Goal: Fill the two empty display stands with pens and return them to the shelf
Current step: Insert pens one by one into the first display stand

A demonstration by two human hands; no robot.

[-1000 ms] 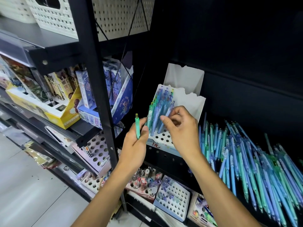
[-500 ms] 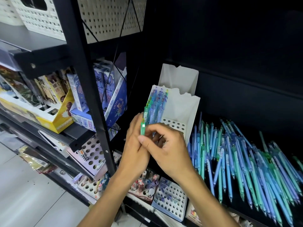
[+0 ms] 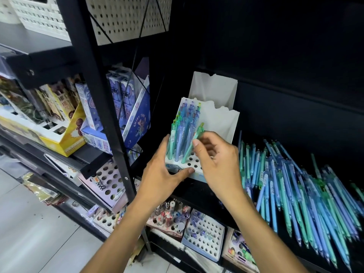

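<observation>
Black shop shelving [image 3: 92, 79] fills the view, and a white stand [image 3: 218, 123] with rows of holes is seen on its dark ledge. A green pen [image 3: 194, 143] is pinched near its top between the thumb and fingertips of the right hand [image 3: 218, 164], its tip angled down into a hole just below those fingers. The stand's front left corner is held by the left hand [image 3: 163, 174], thumb laid along the front edge and fingers curled round the side. Other pens are already stood in holes just behind the fingers; a loose heap of pens [image 3: 295, 194] is spread beyond the right wrist. The pen is judged light, stiff and smooth, best gripped high on the barrel. The stand looks like light card and is judged easily tipped, so it is best steadied low at its base. Both forearms are extended forward, wrists slightly bent.
</observation>
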